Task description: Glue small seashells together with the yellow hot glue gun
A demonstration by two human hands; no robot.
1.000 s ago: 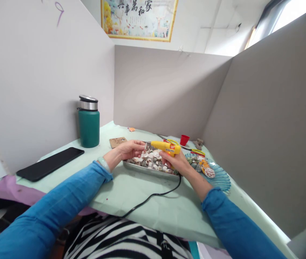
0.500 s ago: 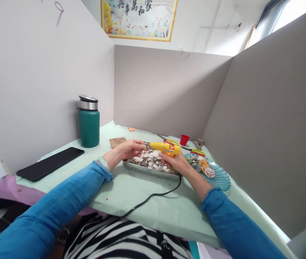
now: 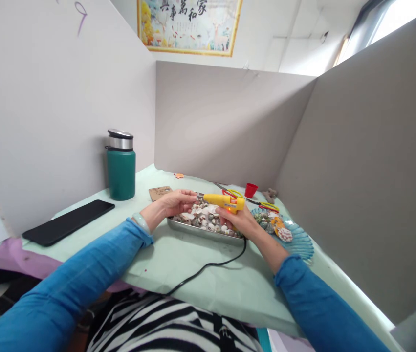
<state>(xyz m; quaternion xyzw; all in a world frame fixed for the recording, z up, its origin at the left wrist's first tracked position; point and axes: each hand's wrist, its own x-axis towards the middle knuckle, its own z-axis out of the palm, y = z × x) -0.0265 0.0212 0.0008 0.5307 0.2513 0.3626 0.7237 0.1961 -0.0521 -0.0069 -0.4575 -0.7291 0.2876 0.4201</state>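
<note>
Your right hand point(image 3: 237, 220) is clamping the yellow glue gun point(image 3: 224, 201) above the tray of shells point(image 3: 208, 233), its nozzle pointing at your left hand point(image 3: 180, 202), whose fingertips are pinching together, on what you cannot tell. The black cord point(image 3: 208, 265) is trailing toward you.

We see a table point(image 3: 178, 259) under a pale green, creased cover. Below our left fingers point(image 3: 189, 198) and right fingers point(image 3: 223, 213) sits a metal tray point(image 3: 208, 233) of shells point(image 3: 202, 217). Left of our left fingers lie a brown card point(image 3: 159, 192), a green flask point(image 3: 121, 174), standing upright, and a flat black slab point(image 3: 69, 222); beyond them is an orange piece point(image 3: 179, 175). Past our right fingers we find scissors point(image 3: 268, 206), a red cup point(image 3: 251, 190) and, to their right, a blue shell-shaped dish point(image 3: 301, 242). A black cord point(image 3: 208, 265) curves nearer us than both sets of fingers.
</note>
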